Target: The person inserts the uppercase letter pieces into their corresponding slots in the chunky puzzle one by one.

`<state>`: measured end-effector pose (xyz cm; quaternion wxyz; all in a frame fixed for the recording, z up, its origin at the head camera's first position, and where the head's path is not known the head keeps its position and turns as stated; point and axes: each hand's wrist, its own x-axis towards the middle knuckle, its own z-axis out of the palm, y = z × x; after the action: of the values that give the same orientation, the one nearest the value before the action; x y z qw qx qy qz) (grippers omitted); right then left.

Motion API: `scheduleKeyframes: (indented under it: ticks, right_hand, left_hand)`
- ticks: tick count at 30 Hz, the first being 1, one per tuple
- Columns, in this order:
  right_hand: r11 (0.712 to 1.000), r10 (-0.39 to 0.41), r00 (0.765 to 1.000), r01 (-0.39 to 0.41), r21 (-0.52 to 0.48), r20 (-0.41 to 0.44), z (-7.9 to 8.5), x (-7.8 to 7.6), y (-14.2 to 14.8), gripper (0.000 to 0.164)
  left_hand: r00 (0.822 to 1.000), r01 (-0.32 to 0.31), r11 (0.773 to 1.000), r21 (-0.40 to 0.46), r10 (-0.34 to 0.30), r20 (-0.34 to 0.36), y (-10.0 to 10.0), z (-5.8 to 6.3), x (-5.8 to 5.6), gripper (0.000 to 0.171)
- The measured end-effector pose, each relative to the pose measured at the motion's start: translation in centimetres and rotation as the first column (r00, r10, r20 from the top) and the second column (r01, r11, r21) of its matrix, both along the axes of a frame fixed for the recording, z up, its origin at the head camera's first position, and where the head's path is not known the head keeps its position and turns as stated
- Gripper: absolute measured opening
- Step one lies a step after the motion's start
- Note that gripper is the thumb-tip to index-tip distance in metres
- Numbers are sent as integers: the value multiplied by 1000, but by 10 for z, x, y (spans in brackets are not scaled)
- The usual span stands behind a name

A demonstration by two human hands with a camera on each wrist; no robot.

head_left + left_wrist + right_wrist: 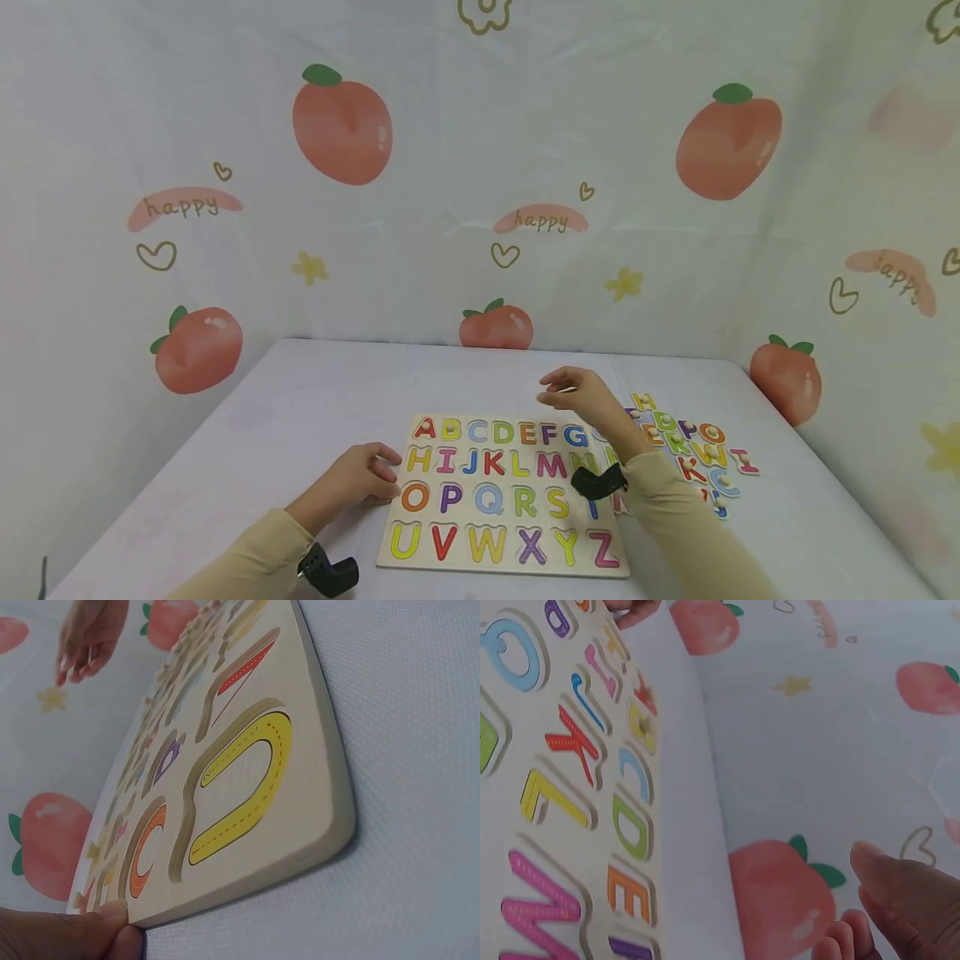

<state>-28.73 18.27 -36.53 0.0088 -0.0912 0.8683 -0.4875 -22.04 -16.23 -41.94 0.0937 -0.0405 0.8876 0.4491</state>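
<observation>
A wooden alphabet puzzle board (510, 508) lies flat, with coloured letter recesses in rows. Knobbed letter pieces A (425, 427) and B (451, 429) sit in their recesses at its top left corner. At the left edge, my left hand (358, 477) pinches the board; the left wrist view shows the thumb (112, 911) on its upper face and a finger at its side. My right hand (585, 398) hovers past the board's far edge, fingers loosely bent, holding nothing visible. In the right wrist view, its thumb (900, 889) stands apart from the curled fingertips.
Loose knobbed letter pieces lie in a cluster right of the board, among them an orange O (711, 432), a red K (692, 469) and a pink I (744, 462). My right forearm covers part of them. A peach-print curtain (420, 250) hangs behind the white table (315, 392).
</observation>
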Motion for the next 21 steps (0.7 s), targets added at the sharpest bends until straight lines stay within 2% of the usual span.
scheduleKeyframes:
  ticks: [5, 10, 16, 21]
  right_hand:
    - [998, -52, 998, 52, 18, -35, 0, 11, 46, 41]
    - [991, -117, 993, 119, 64, -34, 3, 27, 89, 45]
    - [962, -213, 977, 213, 170, -23, -1, 45, 138, 54]
    - [939, -260, 966, 251, 235, 5, -12, 57, 177, 58]
  left_hand:
    - [1000, -4, 1000, 3, 4, -1, -1, -1, -1, 42]
    - [1000, -1, 1000, 5, 1, -5, -1, -1, -2, 41]
    - [1000, -9, 1000, 4, 9, -7, -1, 0, -1, 41]
    - [1000, 3, 1000, 7, -3, -11, 0, 0, -2, 42]
